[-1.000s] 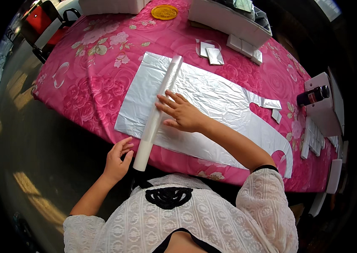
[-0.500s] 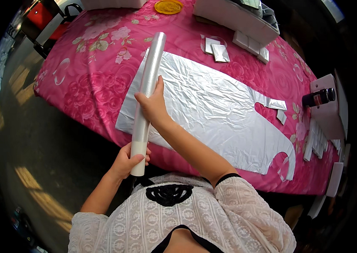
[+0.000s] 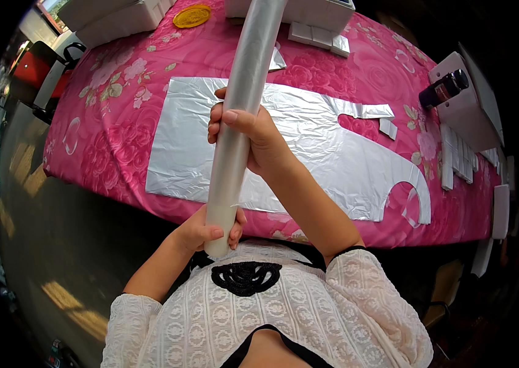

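A long roll of clear plastic film [image 3: 248,67] is raised over the table, tilted with its top away from me. My right hand [image 3: 244,132] is wrapped round its middle, thumb across the front. Around the roll's lower end, close to my body, my left hand [image 3: 201,230] is closed. Beneath lies a flat silver plastic apron [image 3: 308,147], creased, its two cut-out loops pointing right. The roll and my right hand cover part of the apron's left half.
A pink floral cloth [image 3: 106,122] covers the table. White foam boxes [image 3: 112,24] and a yellow plate [image 3: 192,16] stand at the far side. A dark bottle [image 3: 443,89] rests against a box at right, near stacked white packets [image 3: 455,150]. A red chair [image 3: 33,64] is beyond the table's left.
Both hands have raised the roll and shifted it rightward, nearer to me. My right hand's fingers now curl round it, where before they were straighter. The whole view has also shifted.
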Tool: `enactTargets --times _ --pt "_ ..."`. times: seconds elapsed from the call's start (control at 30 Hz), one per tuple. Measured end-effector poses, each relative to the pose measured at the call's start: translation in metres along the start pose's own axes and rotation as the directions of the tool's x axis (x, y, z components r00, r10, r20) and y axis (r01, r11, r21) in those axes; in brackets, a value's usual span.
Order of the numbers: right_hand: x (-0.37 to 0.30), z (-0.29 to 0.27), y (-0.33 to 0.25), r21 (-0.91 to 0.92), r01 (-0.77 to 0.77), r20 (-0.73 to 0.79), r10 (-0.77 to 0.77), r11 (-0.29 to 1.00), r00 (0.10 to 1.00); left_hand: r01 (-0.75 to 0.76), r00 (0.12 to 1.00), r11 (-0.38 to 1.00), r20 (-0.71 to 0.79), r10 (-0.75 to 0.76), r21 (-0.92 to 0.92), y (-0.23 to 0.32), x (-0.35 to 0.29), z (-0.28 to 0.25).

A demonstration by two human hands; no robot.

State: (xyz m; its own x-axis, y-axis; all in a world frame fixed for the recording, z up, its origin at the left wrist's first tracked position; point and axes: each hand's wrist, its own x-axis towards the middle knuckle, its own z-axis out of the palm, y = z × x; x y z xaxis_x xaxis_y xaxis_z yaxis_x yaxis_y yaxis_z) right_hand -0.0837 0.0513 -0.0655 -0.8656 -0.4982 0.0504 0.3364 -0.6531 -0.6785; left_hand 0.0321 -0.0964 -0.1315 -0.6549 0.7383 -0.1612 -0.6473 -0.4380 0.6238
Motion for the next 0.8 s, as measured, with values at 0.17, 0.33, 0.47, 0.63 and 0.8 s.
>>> enactTargets --times 0.17,0.33,0.47,0.63,0.8 --pt "-0.029 -0.027 0.018 -0.229 0.024 -0.184 -0.068 0.973 0.981 -0.041 0.928 0.925 -0.329 0.175 0.377 -0.001 0.027 0.015" --pt "-0.044 -0.073 0.062 -0.229 -0.054 -0.386 -0.04 0.972 0.922 0.14 0.875 0.886 -0.473 0.098 0.442 -0.024 0.038 -0.009" --pt "-0.035 -0.118 0.036 -0.093 0.014 -0.621 -0.069 0.996 0.781 0.367 0.868 0.885 -0.447 -0.216 0.287 -0.039 0.003 -0.029" --pt "-0.036 -0.183 -0.009 -0.49 -0.051 -0.668 -0.337 0.87 0.663 0.471 0.843 0.851 -0.401 -0.359 0.23 -0.049 -0.039 -0.042" --pt "-0.041 -0.185 -0.01 -0.659 -0.293 -0.504 -0.117 0.693 0.856 0.414 0.879 0.898 -0.321 -0.352 0.149 -0.056 -0.051 -0.047"
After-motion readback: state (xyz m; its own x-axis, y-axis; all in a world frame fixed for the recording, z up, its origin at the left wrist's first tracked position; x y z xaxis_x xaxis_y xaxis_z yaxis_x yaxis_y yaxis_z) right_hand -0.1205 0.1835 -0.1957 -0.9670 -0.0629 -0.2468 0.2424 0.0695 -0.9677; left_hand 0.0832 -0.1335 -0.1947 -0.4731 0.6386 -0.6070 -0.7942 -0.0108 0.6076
